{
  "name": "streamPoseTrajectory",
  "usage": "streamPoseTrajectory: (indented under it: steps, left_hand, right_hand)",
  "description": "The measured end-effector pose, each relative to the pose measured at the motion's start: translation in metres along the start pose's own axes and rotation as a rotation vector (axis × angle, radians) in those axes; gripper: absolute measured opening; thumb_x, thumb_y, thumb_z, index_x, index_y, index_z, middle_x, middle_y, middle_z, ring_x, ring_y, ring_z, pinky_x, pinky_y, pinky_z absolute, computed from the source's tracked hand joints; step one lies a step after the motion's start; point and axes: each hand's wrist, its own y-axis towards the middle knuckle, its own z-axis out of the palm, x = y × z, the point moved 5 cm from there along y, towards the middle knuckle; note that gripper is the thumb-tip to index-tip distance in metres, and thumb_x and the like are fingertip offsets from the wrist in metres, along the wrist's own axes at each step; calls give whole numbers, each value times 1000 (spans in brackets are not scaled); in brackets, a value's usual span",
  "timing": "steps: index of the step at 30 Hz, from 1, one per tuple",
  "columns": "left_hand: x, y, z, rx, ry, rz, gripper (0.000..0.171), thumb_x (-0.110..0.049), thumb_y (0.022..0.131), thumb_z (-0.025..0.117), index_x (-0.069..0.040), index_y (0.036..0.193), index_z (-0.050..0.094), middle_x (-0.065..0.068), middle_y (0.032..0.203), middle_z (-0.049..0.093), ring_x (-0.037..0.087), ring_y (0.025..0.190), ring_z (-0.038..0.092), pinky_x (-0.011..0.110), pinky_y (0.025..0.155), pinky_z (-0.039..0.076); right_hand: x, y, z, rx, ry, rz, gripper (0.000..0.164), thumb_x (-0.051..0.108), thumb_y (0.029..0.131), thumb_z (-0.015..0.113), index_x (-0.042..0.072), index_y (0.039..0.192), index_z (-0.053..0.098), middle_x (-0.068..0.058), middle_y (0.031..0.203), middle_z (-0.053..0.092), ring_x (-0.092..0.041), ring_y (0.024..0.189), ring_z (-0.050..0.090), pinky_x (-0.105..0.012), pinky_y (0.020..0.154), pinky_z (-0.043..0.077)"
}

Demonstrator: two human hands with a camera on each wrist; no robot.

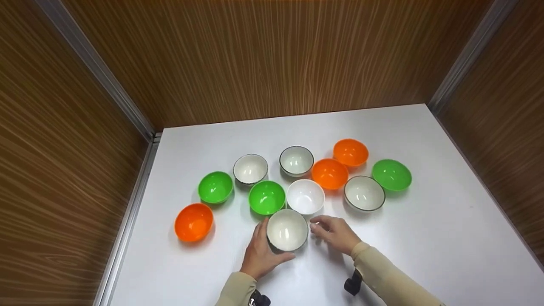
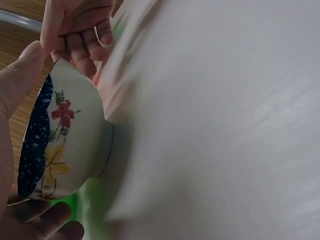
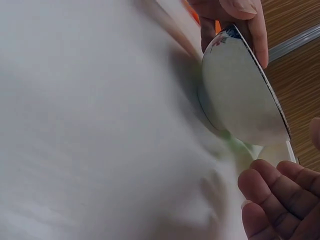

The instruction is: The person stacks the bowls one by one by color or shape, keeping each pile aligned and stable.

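Observation:
A white ceramic bowl with a dark rim (image 1: 287,230) is at the front of the group, its inside facing up. My left hand (image 1: 260,253) holds it from the left, fingers along its far left side and thumb at the near side. In the left wrist view the bowl's outer wall (image 2: 75,135) shows red and yellow flowers and a speckled blue band. Just right of the bowl, my right hand (image 1: 335,233) has loosely bent fingers and holds nothing. The right wrist view shows those fingers (image 3: 272,192) apart from the bowl's wall (image 3: 240,85).
Right behind the held bowl stand a green bowl (image 1: 267,198) and a plain white bowl (image 1: 305,196). More orange, green and dark-rimmed white bowls spread across the white table (image 1: 425,238). An orange bowl (image 1: 194,222) sits farthest left. Wood-grain panels (image 1: 272,59) enclose the table.

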Motion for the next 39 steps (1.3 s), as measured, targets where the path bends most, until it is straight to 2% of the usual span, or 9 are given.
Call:
streamPoseTrajectory:
  steps: [3,6,11,16,22,30,36,39]
  left_hand:
    - [0,1,2,-8,-3,-11,119,-50,51,84,-4,142,23,12,138,34,27,122,40,43,99,37]
    - [-1,2,3,-13,-6,-14,118,-49,52,84,-4,142,23,12,136,36,27,121,41,43,98,37]
    - [-4,3,4,-30,7,34,116,-53,54,82,-3,142,24,12,133,38,26,119,43,42,97,39]
    - [-9,3,5,-43,17,74,114,-55,54,81,-3,140,28,11,130,41,25,115,46,42,96,40]
    - [-13,4,14,4,0,61,114,-52,55,81,-5,142,25,11,135,37,24,120,42,40,99,37]
    - [-19,8,25,16,7,111,114,-55,55,80,-2,141,26,9,134,38,23,119,43,38,99,38]
    - [-22,11,32,23,4,145,114,-56,55,80,-1,140,27,11,135,37,23,119,43,38,99,37]
    - [-24,13,34,24,-5,162,114,-54,55,80,0,140,27,12,135,38,24,119,43,38,99,38]
  right_hand:
    - [0,3,6,18,18,-6,36,39,91,53,12,112,63,6,84,67,-8,73,61,-29,70,50]
    - [0,5,11,37,42,-8,37,37,92,52,9,114,62,5,86,67,-10,74,61,-27,62,52]
    - [-2,5,15,43,35,4,37,33,93,52,5,116,61,3,86,65,-11,72,60,-25,59,52]
    - [-4,2,12,36,12,34,34,33,92,53,8,114,62,5,82,64,-10,70,59,-25,61,51]
    - [-7,-3,4,13,-46,58,25,33,90,56,16,107,64,9,74,61,-8,67,55,-25,63,48]
    - [-13,-8,-5,-12,-53,92,20,27,87,59,14,102,65,9,69,60,-10,66,54,-27,63,46]
    - [-22,-11,-6,3,-48,130,26,22,88,54,12,110,63,8,76,63,-11,70,56,-31,69,48]
    - [-25,-11,-5,22,-25,122,31,26,93,47,11,117,60,5,88,65,-13,77,57,-35,75,49]
